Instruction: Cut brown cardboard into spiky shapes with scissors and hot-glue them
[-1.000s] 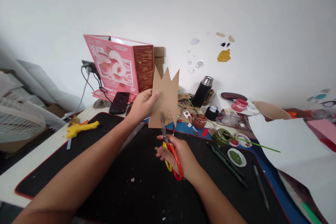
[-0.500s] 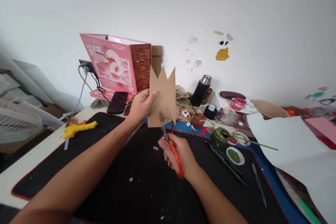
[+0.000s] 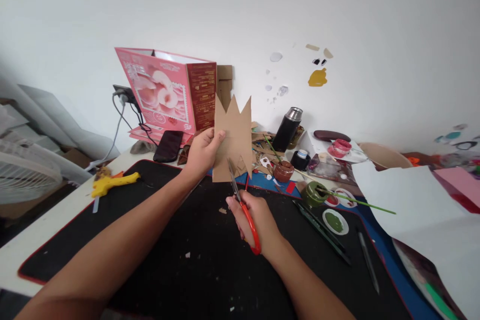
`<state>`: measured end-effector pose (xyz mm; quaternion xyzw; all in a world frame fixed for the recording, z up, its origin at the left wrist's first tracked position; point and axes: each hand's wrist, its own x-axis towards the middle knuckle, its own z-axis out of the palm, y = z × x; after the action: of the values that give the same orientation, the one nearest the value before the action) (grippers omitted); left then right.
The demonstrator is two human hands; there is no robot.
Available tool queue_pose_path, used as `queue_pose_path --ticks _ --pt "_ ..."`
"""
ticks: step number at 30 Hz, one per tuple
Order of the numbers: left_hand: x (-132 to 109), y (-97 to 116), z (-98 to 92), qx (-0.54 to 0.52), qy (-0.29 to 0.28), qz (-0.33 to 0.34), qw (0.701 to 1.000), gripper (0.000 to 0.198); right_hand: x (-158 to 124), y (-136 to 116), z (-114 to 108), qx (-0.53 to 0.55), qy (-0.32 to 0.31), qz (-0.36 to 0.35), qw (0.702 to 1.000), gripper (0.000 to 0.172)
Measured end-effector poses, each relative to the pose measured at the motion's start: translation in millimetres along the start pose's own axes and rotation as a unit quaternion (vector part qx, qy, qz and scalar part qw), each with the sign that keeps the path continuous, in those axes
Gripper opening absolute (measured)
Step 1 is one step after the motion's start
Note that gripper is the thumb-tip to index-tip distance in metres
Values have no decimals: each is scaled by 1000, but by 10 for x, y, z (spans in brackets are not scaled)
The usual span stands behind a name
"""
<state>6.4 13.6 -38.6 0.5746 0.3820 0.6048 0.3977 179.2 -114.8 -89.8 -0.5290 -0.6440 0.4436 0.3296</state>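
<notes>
My left hand [image 3: 204,150] grips the left edge of a brown cardboard piece [image 3: 235,130], thumb in front and the other fingers mostly behind it. Pointed zigzags run along its top edge, and a notch is cut into its lower right. My right hand [image 3: 255,222] is closed around the red handles of a pair of scissors [image 3: 250,225]. The scissors' blades reach up to the lower part of the cardboard, close together at its bottom edge. Below lies a small cardboard scrap [image 3: 222,210] on the black mat [image 3: 195,265].
A yellow glue gun [image 3: 114,184] lies at left, near a phone [image 3: 168,146] and a pink box [image 3: 161,92]. Behind and right are cardboard scraps, a black flask [image 3: 288,127], a brown paint jar [image 3: 283,171], a green paint jar [image 3: 314,194], pens and white paper [image 3: 401,205].
Almost nothing differs. The scissors and right hand have shifted very slightly; the left hand keeps its hold on the cardboard. The whole view has moved a touch.
</notes>
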Motion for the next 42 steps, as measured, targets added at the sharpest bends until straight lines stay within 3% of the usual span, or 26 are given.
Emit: queue_pose_path --ticks 19,25,29,35,42 --pt "13 -102 3 -20 -2 -21 1000 56 10 -30 109 -110 70 -34 991 35" --pt "23 -106 -3 -24 -4 -20 1000 54 0 -12 68 -42 22 11 999 32" --pt "30 -95 -5 -29 -11 -22 999 53 -2 32 30 -3 6 -6 1000 32" --pt "31 -66 -12 -31 -8 -28 999 54 46 76 6 57 -18 -8 998 43" --pt "24 -22 -26 -28 -6 -35 999 54 86 131 18 121 -41 25 991 69"
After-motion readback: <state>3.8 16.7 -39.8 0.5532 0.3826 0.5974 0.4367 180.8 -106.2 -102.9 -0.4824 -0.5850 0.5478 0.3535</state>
